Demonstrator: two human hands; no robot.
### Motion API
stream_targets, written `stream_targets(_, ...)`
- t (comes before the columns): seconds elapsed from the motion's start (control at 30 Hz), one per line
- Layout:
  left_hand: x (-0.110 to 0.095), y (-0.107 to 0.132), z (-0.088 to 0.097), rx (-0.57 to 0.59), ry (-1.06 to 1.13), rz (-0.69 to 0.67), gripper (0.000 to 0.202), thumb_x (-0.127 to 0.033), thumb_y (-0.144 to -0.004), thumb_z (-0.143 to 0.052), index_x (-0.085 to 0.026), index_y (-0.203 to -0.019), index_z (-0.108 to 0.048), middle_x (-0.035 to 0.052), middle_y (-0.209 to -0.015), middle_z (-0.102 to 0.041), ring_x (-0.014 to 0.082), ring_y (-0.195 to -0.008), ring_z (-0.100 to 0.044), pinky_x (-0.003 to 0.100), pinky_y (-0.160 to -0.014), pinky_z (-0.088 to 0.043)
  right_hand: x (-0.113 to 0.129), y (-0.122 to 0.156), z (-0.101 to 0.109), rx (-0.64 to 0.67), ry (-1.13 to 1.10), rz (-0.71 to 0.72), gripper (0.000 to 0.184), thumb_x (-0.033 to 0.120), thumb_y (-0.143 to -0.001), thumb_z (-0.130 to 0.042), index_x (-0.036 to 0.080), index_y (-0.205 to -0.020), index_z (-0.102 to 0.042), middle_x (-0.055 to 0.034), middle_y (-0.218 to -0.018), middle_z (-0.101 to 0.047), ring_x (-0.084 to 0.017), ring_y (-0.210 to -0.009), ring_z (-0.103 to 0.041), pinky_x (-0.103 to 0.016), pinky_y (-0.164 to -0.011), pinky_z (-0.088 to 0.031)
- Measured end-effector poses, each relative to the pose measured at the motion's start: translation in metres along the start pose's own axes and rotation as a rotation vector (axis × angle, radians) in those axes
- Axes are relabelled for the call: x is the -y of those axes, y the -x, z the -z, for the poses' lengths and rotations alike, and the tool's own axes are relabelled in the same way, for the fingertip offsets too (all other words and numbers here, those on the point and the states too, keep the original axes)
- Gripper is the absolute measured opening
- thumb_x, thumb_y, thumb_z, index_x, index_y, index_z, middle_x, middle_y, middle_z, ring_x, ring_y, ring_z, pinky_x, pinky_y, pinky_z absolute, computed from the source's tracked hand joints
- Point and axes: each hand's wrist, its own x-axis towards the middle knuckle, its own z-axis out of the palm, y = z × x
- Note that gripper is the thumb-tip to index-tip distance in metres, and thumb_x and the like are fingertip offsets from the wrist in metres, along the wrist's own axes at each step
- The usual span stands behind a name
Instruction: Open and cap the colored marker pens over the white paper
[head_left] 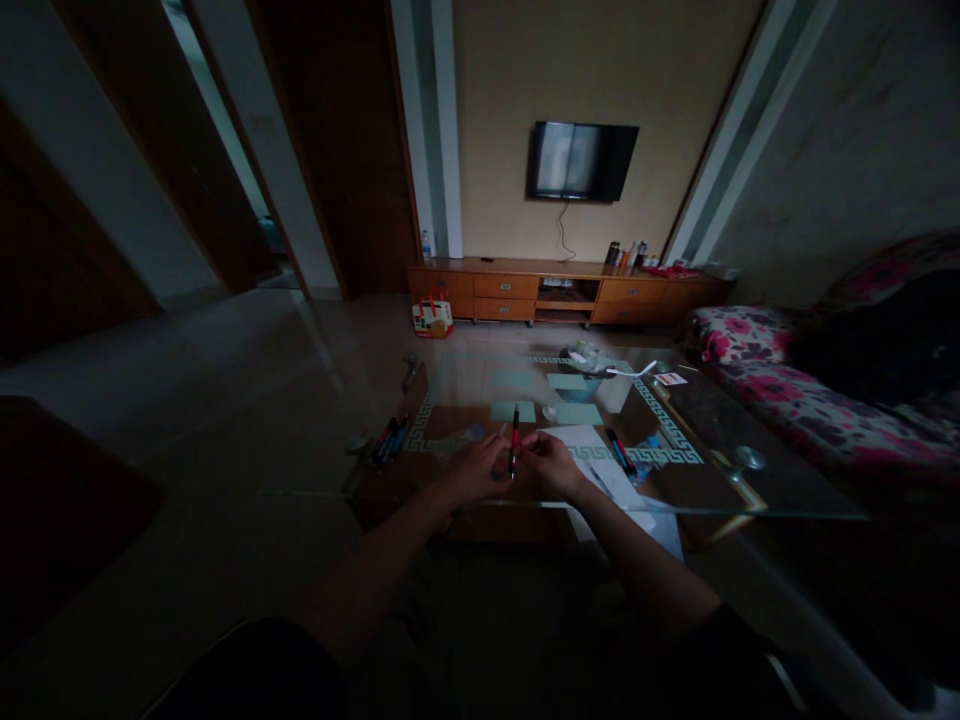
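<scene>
Over the near part of the glass coffee table [465,480], a red and black pen [515,430] stands nearly upright between my hands. My left hand [480,470] pinches it from the left, with fingers closed near its lower half. From the other side my right hand [553,463] has its bent fingertips closed at the pen's barrel. A group of pens [390,442] lies on the glass to the left. More pens [621,452] rest to the right, beside white paper sheets [589,445] that are partly under my right forearm.
Farther back on the table are a bowl with clear plastic [589,357], a white box [613,393] and a card [670,379]. A flowered sofa [780,390] stands on the right. Beyond are a low wooden cabinet [506,287], a carton bag [433,318] and a wall television [581,162].
</scene>
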Motion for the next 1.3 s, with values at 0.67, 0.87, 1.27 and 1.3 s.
stream_targets(0.67,0.001,0.003,-0.002,0.068,0.069,-0.022,0.046,-0.035,-0.08,-0.07,-0.025,-0.121,-0.052,0.006,-0.118,-0.056,0.0196,-0.09,-0.06,0.032,-0.077,-0.047,0.018,0.008,0.022,-0.065,-0.259,-0.255,0.031,0.031,-0.066,-0.075,0.02,-0.093,-0.064,-0.0022,-0.08,-0.07,-0.015,-0.063,-0.064,-0.026,-0.055,-0.052)
stream_targets(0.87,0.004,0.004,-0.002,0.054,0.06,-0.036,0.039,-0.032,-0.084,-0.065,-0.024,-0.12,-0.053,0.0063,-0.119,-0.055,0.0201,-0.098,-0.059,0.031,-0.082,-0.048,0.009,0.009,0.097,-0.391,-0.285,-0.172,0.034,0.038,-0.059,-0.08,0.016,-0.083,-0.067,-0.0039,-0.075,-0.069,-0.015,-0.063,-0.064,-0.027,-0.061,-0.053)
stream_targets(1.27,0.005,0.005,-0.002,0.075,0.057,-0.064,0.032,-0.028,-0.087,-0.06,-0.023,-0.118,-0.055,0.0056,-0.114,-0.056,0.0172,-0.092,-0.058,0.03,-0.079,-0.048,-0.032,0.042,0.215,-0.565,1.042,-0.28,0.031,0.039,-0.081,-0.06,0.021,-0.097,-0.078,-0.0101,-0.092,-0.076,-0.03,-0.089,-0.07,-0.033,-0.072,-0.049)
stream_targets(1.3,0.006,0.005,-0.002,0.078,0.056,-0.067,0.032,-0.028,-0.087,-0.06,-0.023,-0.118,-0.055,0.0057,-0.115,-0.056,0.0172,-0.092,-0.058,0.03,-0.079,-0.048,-0.033,0.042,0.214,-0.552,1.065,-0.273,0.03,0.037,-0.081,-0.059,0.02,-0.096,-0.078,-0.0102,-0.092,-0.076,-0.03,-0.089,-0.07,-0.033,-0.072,-0.049)
